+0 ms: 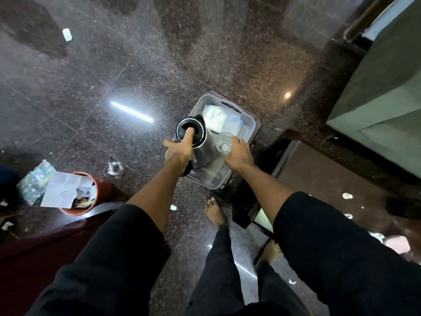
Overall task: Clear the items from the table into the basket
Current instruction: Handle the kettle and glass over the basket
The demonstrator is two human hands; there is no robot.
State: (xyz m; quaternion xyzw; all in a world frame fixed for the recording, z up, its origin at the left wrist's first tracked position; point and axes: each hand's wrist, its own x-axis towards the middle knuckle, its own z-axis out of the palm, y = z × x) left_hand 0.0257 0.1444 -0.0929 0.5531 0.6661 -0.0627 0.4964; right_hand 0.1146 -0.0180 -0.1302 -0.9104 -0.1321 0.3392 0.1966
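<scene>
A grey plastic basket (248,119) stands on the dark granite floor in front of me, with white paper or cloth inside. My left hand (180,149) grips the handle of a steel electric kettle (200,142) with a black lid, held over the basket's near left side. My right hand (239,153) holds a clear drinking glass (224,145) just right of the kettle, above the basket. Both forearms reach forward out of black sleeves.
A dark brown table (330,179) with scraps on it lies to the right of the basket. A red bin (102,190) stuffed with paper stands at the left, next to a crumpled clear wrapper (115,168). My bare feet (215,212) stand just behind the basket.
</scene>
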